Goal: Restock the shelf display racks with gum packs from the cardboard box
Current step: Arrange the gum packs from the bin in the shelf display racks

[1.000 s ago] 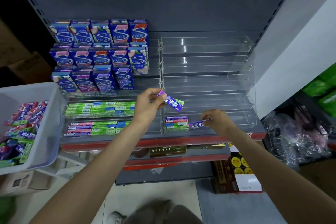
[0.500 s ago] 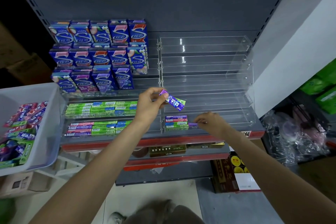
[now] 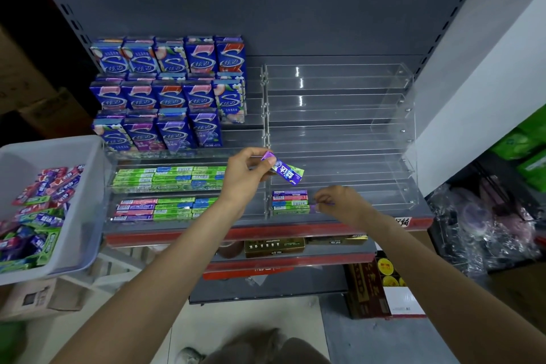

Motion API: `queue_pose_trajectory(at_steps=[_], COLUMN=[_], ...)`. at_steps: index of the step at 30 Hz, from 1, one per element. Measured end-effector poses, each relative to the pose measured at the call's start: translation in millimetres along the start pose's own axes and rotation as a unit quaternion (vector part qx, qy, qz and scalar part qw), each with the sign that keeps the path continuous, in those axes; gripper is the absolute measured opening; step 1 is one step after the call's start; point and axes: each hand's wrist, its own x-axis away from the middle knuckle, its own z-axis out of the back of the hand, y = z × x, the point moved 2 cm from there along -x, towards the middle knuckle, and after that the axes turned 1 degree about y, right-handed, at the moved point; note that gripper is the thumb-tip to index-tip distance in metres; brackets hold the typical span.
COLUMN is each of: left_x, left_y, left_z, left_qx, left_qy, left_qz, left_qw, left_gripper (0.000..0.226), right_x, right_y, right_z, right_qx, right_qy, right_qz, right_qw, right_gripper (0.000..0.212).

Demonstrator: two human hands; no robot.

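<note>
since the earlier frame the right hand (image 3: pixel 339 201) has carried its purple gum stick (image 3: pixel 320 205) down into the bottom tier of the clear right rack (image 3: pixel 384 201), just right of the small stack (image 3: pixel 290 201) there; fingers curled, pinching the stick. left hand (image 3: pixel 246 176) barely shifted, pinching a purple-green gum pack (image 3: pixel 285 170) by its upper-left end. pack's long axis slopes down and right from that hand, toward the stack just below. judgement: left hand is nearer the stack's top; next placement turns on levelling the pack. white bin (image 3: pixel 88 201) of loose gum lies well left of both hands.
</note>
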Motion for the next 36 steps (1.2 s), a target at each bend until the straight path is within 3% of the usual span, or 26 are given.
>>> queue_pose_trajectory(at_steps=[3, 6, 9, 13, 17, 21, 26, 28, 33, 36], left_x=[-0.9, -0.8, -0.7, 1.1, 1.4, -1.5, -6.1, -6.2, -3.3, -2.1], left_y=[-1.2, -3.1, -3.6, 1.3, 2.0, -0.8, -6.8, -8.3, -11.6, -14.1], left_z=[-0.6, -5.0, -13.7, -24.7, -25.0, -21.5, -15.9, -15.8, -17.0, -15.2], left_qx=[0.006, 0.008, 0.014, 0.037, 0.018, -0.025, -0.03, -0.035, -0.041, -0.04], left_qy=[0.002, 0.001, -0.013, -0.04, -0.062, -0.056, -0.014, -0.011, -0.013, -0.013], left_qz=[0.007, 0.015, 0.023, 0.017, 0.018, 0.018, 0.025, 0.024, 0.023, 0.028], left_qw=[1.0, 1.0, 1.0, 0.998, 0.998, 0.998, 0.999, 0.999, 0.999, 0.999], left_gripper=[0.014, 0.01, 0.008, 0.014, 0.02, 0.021, 0.022, 0.021, 0.02, 0.02], right_x=[2.2, 8.6, 13.3, 7.1, 9.5, 10.1, 12.0, 12.6, 8.5, 6.6], right_y=[-6.0, -20.2, -39.3, -44.7, -35.7, -23.0, -3.1, 3.6, 13.1, 15.3], right_z=[8.1, 22.6, 33.1, 36.5, 39.7, 43.1, 33.2, 25.8, 14.2, 7.0], right_qx=[-0.05, -0.21, -0.358, -0.35, -0.404, -0.388, -0.38, -0.322, -0.187, -0.154], right_qy=[0.052, 0.139, 0.108, 0.116, 0.126, 0.139, 0.125, 0.12, 0.186, 0.175], right_qz=[0.003, 0.015, 0.035, 0.036, 0.015, -0.002, -0.055, -0.038, -0.027, -0.025], right_qw=[0.997, 0.968, 0.927, 0.929, 0.906, 0.911, 0.915, 0.938, 0.964, 0.972], right_gripper=[0.025, 0.024, 0.031, 0.023, 0.016, 0.005, 0.036, 0.048, 0.017, 0.017])
